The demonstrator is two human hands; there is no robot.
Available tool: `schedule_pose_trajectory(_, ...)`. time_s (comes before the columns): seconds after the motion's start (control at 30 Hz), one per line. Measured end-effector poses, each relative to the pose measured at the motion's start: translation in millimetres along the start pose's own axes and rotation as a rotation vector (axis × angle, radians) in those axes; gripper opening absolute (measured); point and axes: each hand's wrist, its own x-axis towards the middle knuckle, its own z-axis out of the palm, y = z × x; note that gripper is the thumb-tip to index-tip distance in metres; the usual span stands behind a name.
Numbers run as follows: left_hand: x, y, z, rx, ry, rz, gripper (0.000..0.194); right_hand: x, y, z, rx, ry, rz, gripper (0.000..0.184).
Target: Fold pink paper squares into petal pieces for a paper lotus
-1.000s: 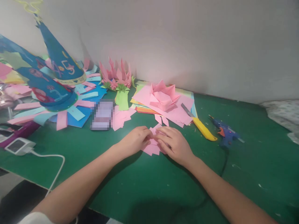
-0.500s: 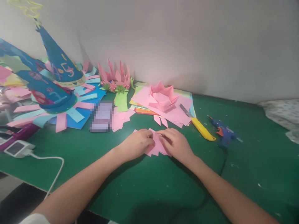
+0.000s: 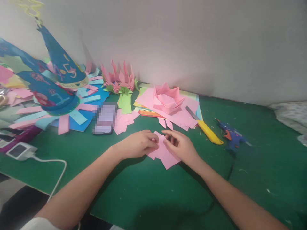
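on green table (image 3: 134, 188), pink square (image 3: 168, 156) now juts nearer, touching right hand (image 3: 184, 147).

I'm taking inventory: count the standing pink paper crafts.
2: a folded bowl on the paper stack, a spiky crown to its left. Others may be hidden.

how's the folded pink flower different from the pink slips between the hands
The pink flower is folded into a bowl with raised points; the pink slips look flat. The flower sits on a paper stack, apart from both hands, while the slips are between the left hand and right hand. The flower is bigger than any single slip. Both are pink.
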Motion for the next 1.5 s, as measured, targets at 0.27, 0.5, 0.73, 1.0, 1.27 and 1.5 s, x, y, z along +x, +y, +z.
schedule_pose_trajectory(0.27,3,1,-0.4,-0.053,0.015,-0.049,0.026,0,-1,4,-0.026,0.017,-0.026,0.021)
schedule_pose_trajectory(0.5,2,2,-1.6,0.062,-0.009,-0.03,0.026,-3,2,5,-0.099,0.06,-0.196,0.013)
schedule_pose_trajectory(0.73,2,1,-1.6,0.055,0.01,-0.02,0.025,-3,6,3,-0.132,0.014,-0.339,0.016)
schedule_pose_trajectory(1.0,2,1,-0.8,0.009,0.019,-0.037,0.027,-1,17,-1,-0.235,-0.049,-0.56,0.021)
schedule_pose_trajectory(1.27,2,1,-0.2,0.021,0.024,-0.027,0.026,0,16,-5,-0.297,-0.102,-0.616,0.024)
schedule_pose_trajectory(1.5,2,1,-0.3,0.044,0.013,-0.04,0.026,1,12,-13,-0.299,-0.172,-0.647,0.024)
